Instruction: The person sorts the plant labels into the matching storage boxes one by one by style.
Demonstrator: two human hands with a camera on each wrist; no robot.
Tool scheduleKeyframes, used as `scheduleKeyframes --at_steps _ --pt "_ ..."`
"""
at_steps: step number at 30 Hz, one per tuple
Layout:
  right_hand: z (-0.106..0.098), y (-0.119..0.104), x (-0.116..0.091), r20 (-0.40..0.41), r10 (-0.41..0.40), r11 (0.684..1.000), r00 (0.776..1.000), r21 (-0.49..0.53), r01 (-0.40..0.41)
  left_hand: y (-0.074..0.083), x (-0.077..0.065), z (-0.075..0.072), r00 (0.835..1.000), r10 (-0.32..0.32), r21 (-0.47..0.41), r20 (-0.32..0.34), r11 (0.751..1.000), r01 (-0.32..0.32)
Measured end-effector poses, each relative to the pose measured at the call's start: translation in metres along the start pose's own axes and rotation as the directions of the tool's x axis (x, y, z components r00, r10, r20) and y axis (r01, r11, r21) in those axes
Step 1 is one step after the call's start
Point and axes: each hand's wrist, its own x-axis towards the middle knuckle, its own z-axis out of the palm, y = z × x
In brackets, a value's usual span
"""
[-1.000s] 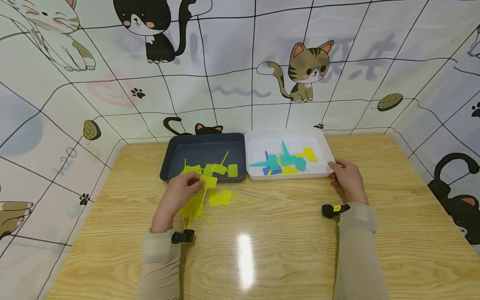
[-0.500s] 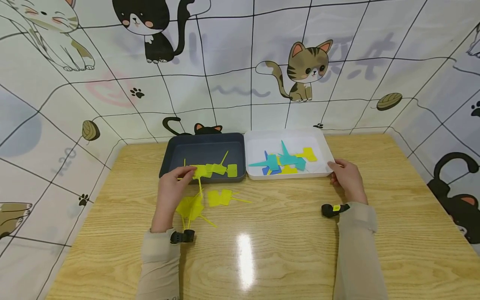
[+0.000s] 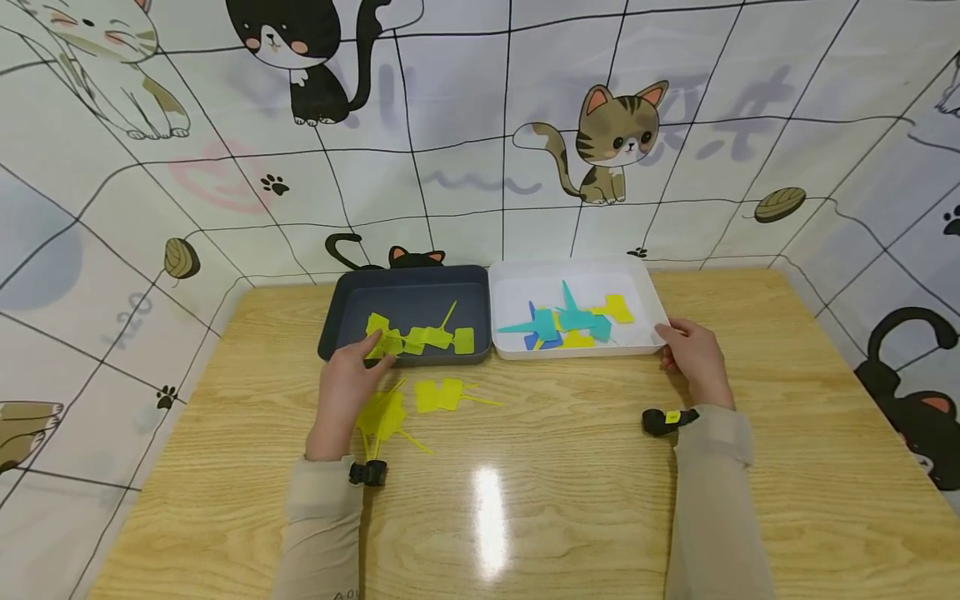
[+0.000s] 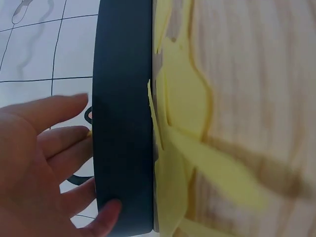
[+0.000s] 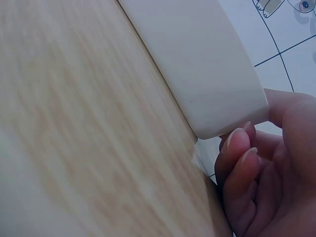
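Observation:
In the head view my left hand [image 3: 347, 385] is over the near left rim of the dark grey tray [image 3: 412, 287], fingers loosely spread and holding nothing visible. Beneath its fingertips, several flat yellow tags with thin stems [image 3: 438, 337] lie in that tray. The left wrist view shows my thumb and fingers apart beside the tray wall [image 4: 123, 118]. More yellow tags [image 3: 384, 415] are piled on the table near my left wrist. My right hand [image 3: 697, 358] grips the near right corner of the white tray [image 3: 510, 283], thumb at the rim and fingers curled below it.
Inside the white tray lie turquoise pieces [image 3: 577, 318] with pointed stems, plus blue and yellow ones. A few yellow tags [image 3: 450, 394] rest on the wooden table [image 3: 585, 483] before the dark tray. A cat-print sheet [image 3: 465, 183] rises behind both trays.
My left hand has moved left and over the dark tray with a yellow tag and let it go there. The right hand has stayed at the white tray.

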Motion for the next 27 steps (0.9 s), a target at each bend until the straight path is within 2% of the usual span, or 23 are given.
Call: scheduleKeyframes --at_steps 2,5,8,18,27 --pt "0.000 0.001 0.000 0.000 -0.003 1.000 1.000 0.001 0.003 0.000 0.000 0.001 0.999 -0.015 0.021 0.052 1.000 0.014" --pt "0.000 0.001 -0.001 0.002 -0.019 1.000 1.000 -0.001 0.019 0.000 -0.001 0.003 0.988 -0.066 0.039 0.143 0.997 0.061" --pt "0.000 0.000 -0.001 0.008 -0.028 1.000 1.000 -0.005 0.028 0.001 -0.001 0.004 0.978 -0.091 0.064 0.189 0.995 0.080" --pt "-0.001 0.001 -0.002 0.006 -0.017 1.000 1.000 0.003 0.017 0.002 0.001 0.008 0.975 -0.074 0.079 0.208 0.995 0.058" --pt "-0.001 0.002 0.000 0.005 -0.010 1.000 1.000 -0.016 0.010 -0.003 0.004 0.012 0.976 -0.034 0.070 0.216 0.997 0.019"
